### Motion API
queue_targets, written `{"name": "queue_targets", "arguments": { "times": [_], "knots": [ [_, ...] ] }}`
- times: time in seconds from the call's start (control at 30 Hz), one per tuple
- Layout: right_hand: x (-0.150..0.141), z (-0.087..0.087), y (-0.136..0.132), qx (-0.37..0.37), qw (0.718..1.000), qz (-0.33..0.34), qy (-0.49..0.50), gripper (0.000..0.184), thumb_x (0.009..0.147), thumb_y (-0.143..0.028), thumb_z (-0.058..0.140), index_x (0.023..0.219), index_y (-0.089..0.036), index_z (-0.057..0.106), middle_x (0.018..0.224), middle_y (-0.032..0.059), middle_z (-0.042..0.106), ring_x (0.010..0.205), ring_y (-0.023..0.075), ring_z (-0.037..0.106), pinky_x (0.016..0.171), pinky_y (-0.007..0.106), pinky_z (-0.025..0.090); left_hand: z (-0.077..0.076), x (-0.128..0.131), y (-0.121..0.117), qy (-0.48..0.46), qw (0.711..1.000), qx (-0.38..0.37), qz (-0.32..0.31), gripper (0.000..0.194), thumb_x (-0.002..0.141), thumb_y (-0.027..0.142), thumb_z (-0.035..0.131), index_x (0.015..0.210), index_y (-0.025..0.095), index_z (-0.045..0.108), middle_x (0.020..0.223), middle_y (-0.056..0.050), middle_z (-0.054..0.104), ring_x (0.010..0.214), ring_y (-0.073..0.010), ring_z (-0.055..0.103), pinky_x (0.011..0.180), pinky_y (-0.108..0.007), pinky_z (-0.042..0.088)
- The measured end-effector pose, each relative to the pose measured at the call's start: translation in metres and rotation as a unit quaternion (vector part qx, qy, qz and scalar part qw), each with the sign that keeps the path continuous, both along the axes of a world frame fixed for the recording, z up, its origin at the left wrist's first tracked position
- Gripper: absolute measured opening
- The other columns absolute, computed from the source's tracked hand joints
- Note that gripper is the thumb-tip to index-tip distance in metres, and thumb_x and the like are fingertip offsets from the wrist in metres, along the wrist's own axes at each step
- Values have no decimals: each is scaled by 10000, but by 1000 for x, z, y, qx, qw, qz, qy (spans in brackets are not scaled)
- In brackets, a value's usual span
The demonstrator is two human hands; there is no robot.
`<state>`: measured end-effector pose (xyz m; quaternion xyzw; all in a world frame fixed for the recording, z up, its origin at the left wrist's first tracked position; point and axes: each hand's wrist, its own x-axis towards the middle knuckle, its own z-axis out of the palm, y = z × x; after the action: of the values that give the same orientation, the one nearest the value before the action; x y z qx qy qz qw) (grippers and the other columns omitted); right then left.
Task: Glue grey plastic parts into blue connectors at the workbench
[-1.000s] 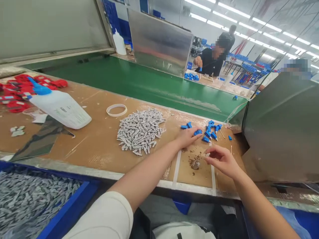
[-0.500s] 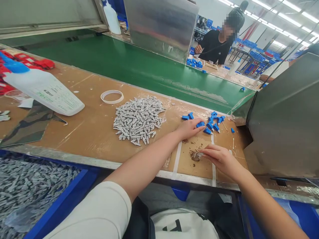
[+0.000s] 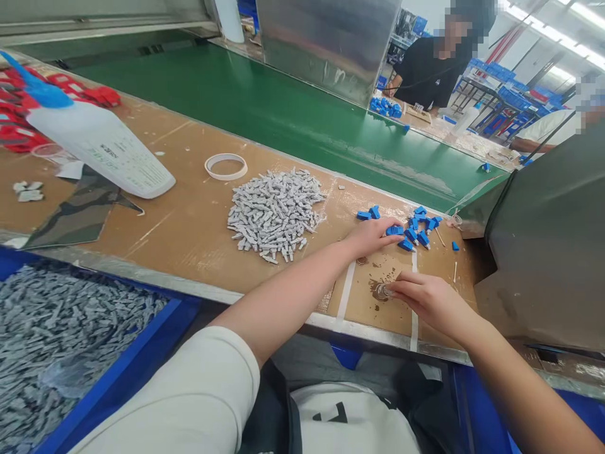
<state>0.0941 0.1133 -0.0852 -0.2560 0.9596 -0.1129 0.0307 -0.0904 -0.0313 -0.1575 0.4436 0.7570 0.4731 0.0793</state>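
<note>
My left hand (image 3: 372, 238) is closed on a small blue plastic part (image 3: 394, 231) at the edge of a loose group of similar blue parts (image 3: 420, 221). Nearer to me, my right hand (image 3: 420, 293) pinches a small pale piece (image 3: 386, 289), mostly hidden by the fingertips. That piece is low over a dark wet patch (image 3: 379, 291) on the cardboard, between two strips of white tape (image 3: 346, 291). Left of my left hand lies a heap of grey plastic parts (image 3: 276, 211).
A white squeeze bottle (image 3: 108, 151) lies at the left beside red parts (image 3: 101, 96). A tape roll (image 3: 225, 167) is behind the grey heap. Beyond runs a green belt (image 3: 236, 101); a metal housing (image 3: 543, 252) stands right. Below left is a blue bin (image 3: 155, 334) of grey parts.
The camera view has shifted, so the whole bench appears farther right and slightly higher. Both hands stay at about the same places over the bench, with their grips little changed.
</note>
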Motion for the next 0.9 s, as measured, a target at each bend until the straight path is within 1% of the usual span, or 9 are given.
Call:
{"name": "queue_targets", "arguments": {
  "times": [0.2, 0.3, 0.37, 0.43, 0.53, 0.63, 0.7, 0.8, 0.9],
  "knots": [
    [-5, 8, -2, 9, 999, 12, -38, 273, 1093, -263, 446, 1087, -214, 715, 918, 59, 668, 789, 169, 669, 661, 256, 439, -2, -1, 0, -11, 1000, 14, -16, 363, 1005, 480, 608, 1272, 240, 662, 1293, -41, 708, 1141, -220, 662, 968, -308, 492],
    [-9, 14, 3, -53, 997, -7, -52, 279, 1090, -294, 463, 1079, -214, 730, 934, 67, 683, 812, 170, 672, 684, 261, 467, -6, -3, 1, -16, 998, 35, -41, 343, 994, 466, 625, 1264, 259, 670, 1335, -26, 689, 1202, -214, 636, 1020, -299, 471],
    [-13, 14, 10, -144, 987, -48, -61, 247, 1068, -330, 526, 1073, -214, 744, 911, 65, 682, 789, 165, 663, 684, 269, 494, -7, -4, 1, -22, 998, 41, -45, 344, 987, 470, 632, 1260, 265, 671, 1322, -19, 694, 1185, -213, 640, 1022, -301, 467],
    [-21, 6, 20, -284, 950, -118, -54, 224, 1026, -376, 607, 1044, -212, 759, 832, 49, 666, 693, 153, 635, 612, 273, 506, -8, -4, 1, -30, 998, 34, -40, 351, 974, 484, 643, 1246, 264, 676, 1257, -12, 718, 1107, -209, 661, 979, -302, 475],
    [-38, -21, 31, -489, 839, -239, -2, 246, 926, -444, 726, 969, -206, 770, 698, 16, 636, 561, 143, 575, 497, 277, 489, -6, -4, 0, -35, 999, 5, -33, 338, 951, 492, 660, 1187, 253, 705, 1086, -3, 747, 945, -195, 669, 869, -293, 485],
    [-56, -48, 36, -608, 731, -308, 35, 332, 795, -503, 819, 908, -198, 750, 641, -2, 620, 519, 135, 545, 466, 274, 481, -3, -4, -3, -51, 998, -22, -43, 326, 934, 492, 668, 1151, 258, 734, 956, 6, 744, 867, -190, 660, 792, -280, 478],
    [-64, -58, 37, -663, 679, -316, 19, 402, 730, -544, 847, 890, -198, 721, 634, -17, 588, 480, 111, 494, 418, 246, 432, -1, -4, -4, -70, 996, -26, -54, 335, 929, 499, 667, 1152, 260, 740, 941, 7, 744, 854, -188, 657, 776, -276, 475],
    [-65, -60, 37, -713, 635, -295, -39, 428, 721, -568, 844, 852, -204, 660, 671, -37, 513, 458, 73, 405, 366, 204, 339, -1, -4, -5, -90, 994, -11, -67, 334, 935, 497, 659, 1159, 263, 739, 1013, 3, 751, 856, -182, 649, 782, -275, 477],
    [-62, -56, 37, -724, 627, -273, -88, 418, 784, -563, 805, 802, -206, 588, 711, -41, 453, 469, 60, 351, 360, 186, 299, -2, -4, -6, -102, 992, -1, -68, 345, 943, 504, 649, 1182, 270, 731, 1100, -4, 748, 885, -184, 650, 808, -285, 481]
  ]
}}
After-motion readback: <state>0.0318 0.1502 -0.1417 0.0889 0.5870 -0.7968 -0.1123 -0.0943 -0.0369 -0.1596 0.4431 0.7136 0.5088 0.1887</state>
